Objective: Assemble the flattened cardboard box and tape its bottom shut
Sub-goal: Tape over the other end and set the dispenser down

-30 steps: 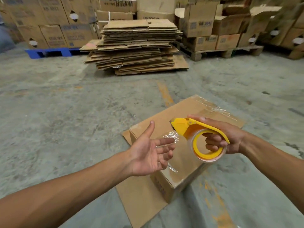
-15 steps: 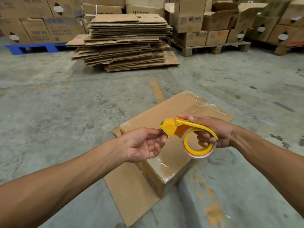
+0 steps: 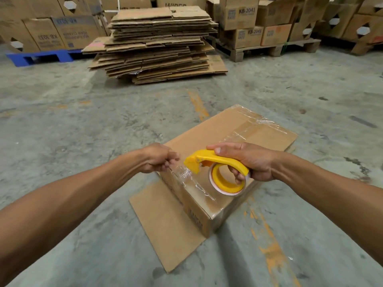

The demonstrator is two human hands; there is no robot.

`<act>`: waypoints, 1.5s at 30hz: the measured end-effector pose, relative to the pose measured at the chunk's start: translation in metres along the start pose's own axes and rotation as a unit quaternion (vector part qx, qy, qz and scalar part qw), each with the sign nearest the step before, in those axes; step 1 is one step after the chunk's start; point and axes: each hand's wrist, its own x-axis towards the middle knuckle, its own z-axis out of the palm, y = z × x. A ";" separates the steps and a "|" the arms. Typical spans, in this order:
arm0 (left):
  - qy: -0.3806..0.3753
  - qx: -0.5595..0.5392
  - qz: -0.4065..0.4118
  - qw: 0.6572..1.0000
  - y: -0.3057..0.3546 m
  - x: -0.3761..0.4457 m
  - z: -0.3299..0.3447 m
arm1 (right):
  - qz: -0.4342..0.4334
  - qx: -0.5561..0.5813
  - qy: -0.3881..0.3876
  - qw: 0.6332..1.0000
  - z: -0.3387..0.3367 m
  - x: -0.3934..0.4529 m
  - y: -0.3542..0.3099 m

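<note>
Concrete floor (image 3: 62, 125), grey, stained, with worn orange paint stripes (image 3: 198, 105) running from 12 toward 5 o'clock. Blue pallet (image 3: 41, 56) at 10 o'clock, printed boxes (image 3: 62, 32) stacked on it. Pile of flattened cardboard (image 3: 159, 42) at 12 o'clock. Wooden pallet (image 3: 267, 49) with more boxes at 1–2 o'clock.

Left hand (image 3: 159, 159), fingers curled, pinches the free end of clear tape (image 3: 183, 174) just left of the dispenser nose. Box (image 3: 232, 139) sits on the floor at centre, assembled, upper face taped along the seam, crinkled tape at its far end; it rests on a flat cardboard sheet (image 3: 165, 220) that sticks out toward 7 o'clock. Right hand (image 3: 250, 160) grips the yellow tape dispenser (image 3: 217, 164) handle, thumb on top, held above the box's near end.
</note>
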 end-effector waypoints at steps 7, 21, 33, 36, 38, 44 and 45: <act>0.106 0.133 0.050 0.984 0.009 0.042 -0.063 | -0.024 -0.005 0.053 0.998 0.007 -0.008 0.011; 0.145 0.092 0.181 0.968 -0.025 0.088 -0.082 | -0.038 -0.040 0.117 0.992 0.043 0.033 0.013; 0.161 0.074 0.194 0.965 -0.041 0.099 -0.081 | -0.030 -0.058 0.128 0.990 0.050 0.047 0.017; 0.159 0.074 0.191 0.966 -0.046 0.103 -0.079 | -0.024 -0.063 0.132 0.989 0.051 0.048 0.018; 0.148 0.065 0.176 0.971 -0.051 0.107 -0.077 | -0.024 -0.063 0.134 0.989 0.053 0.049 0.019; 0.103 0.074 0.100 0.987 -0.049 0.104 -0.067 | -0.019 -0.072 0.133 0.988 0.058 0.051 0.025; 0.096 0.078 0.084 0.989 -0.047 0.104 -0.067 | -0.019 -0.074 0.134 0.988 0.058 0.052 0.026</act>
